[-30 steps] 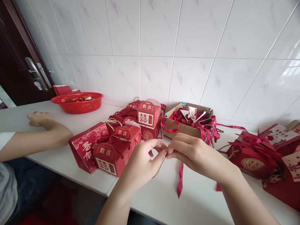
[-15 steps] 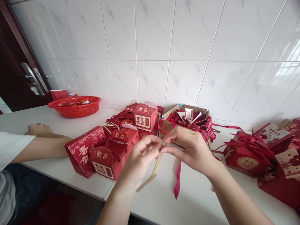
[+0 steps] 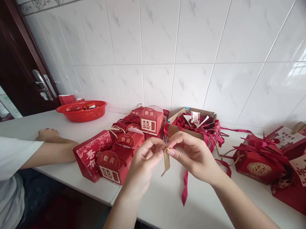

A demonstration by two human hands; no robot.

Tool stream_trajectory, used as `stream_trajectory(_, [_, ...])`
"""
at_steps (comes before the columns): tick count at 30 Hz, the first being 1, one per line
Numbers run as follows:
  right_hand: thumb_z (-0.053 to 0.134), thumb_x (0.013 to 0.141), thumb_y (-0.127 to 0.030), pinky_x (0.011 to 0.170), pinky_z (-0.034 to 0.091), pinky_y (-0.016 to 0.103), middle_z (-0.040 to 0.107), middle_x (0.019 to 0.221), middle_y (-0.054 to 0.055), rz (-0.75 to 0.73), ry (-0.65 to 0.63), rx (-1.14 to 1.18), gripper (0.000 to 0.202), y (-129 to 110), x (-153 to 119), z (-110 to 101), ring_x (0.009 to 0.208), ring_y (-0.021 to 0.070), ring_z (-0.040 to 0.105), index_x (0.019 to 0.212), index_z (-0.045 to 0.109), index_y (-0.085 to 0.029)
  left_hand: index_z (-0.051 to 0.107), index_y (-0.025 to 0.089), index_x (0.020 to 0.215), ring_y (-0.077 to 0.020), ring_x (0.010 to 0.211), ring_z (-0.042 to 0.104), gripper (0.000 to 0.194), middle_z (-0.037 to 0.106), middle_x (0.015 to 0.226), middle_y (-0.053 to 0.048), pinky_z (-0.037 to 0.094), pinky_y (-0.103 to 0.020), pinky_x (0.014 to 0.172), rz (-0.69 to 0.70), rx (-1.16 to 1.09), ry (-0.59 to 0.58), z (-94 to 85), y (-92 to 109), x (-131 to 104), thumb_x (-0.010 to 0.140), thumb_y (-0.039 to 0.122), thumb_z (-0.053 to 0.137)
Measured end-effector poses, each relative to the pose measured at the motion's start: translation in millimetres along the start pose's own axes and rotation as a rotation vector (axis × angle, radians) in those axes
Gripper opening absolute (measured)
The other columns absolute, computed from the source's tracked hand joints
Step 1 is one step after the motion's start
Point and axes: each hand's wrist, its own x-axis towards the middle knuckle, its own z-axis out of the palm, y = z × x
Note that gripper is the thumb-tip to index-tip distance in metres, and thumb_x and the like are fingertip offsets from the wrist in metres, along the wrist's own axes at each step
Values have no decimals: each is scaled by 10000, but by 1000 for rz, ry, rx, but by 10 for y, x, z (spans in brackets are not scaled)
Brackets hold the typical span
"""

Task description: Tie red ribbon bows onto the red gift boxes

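The worktop (image 3: 194, 214) bears the goods, red boxes (image 3: 110, 165) grouped on their flat bases, probably for steadiness. A cardboard tray (image 3: 177, 115) stands near the wall, its sides seemingly keeping the loose crimson ribbons (image 3: 207, 139) gathered, though some spill over. Above the worktop, the left hand (image 3: 146, 161) and right hand (image 3: 194, 158) meet, fingers nearly closed, both pinching the small gold ribbon (image 3: 166, 163) at its upper end; its tail hangs free, presumably so that fingertips can control the fold.
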Motion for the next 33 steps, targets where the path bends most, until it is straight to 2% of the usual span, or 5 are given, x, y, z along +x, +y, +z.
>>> stream_trajectory(4, [584,877,-142,690,461,245,572,792,-4,37,-9,91,54,5,-6,45,753,105,534,884,594,-194,584,215,801,-92,639,406,147,492,699,34,329,-196,573,-10,12,-21,3,8,-25,825,350,635])
stream_trajectory(9, [575,878,-160,699,448,269,542,766,-3,66,23,100,45,-11,-14,89,736,115,499,844,577,-190,582,206,822,-109,745,454,142,532,763,18,357,-202,678,4,47,-28,-14,-10,-30,845,343,613])
stream_trajectory(22, [595,869,-270,694,476,293,570,766,16,79,96,49,105,16,-7,167,727,135,524,812,554,-191,581,202,809,-93,695,447,116,516,724,31,356,-184,646,85,119,-12,-33,6,-35,858,304,608])
stream_trajectory(27, [628,852,-284,738,486,294,607,841,29,132,33,119,102,-14,-2,137,807,145,564,877,594,-191,588,207,815,-101,731,481,130,545,750,26,374,-186,668,75,128,11,-70,47,-42,854,328,612])
stream_trajectory(33, [680,812,-279,681,497,274,595,759,6,174,115,135,121,-35,-18,182,722,128,567,810,605,-184,604,216,840,-142,756,546,116,586,764,6,423,-234,703,152,407,-14,-111,174,-95,845,331,608])
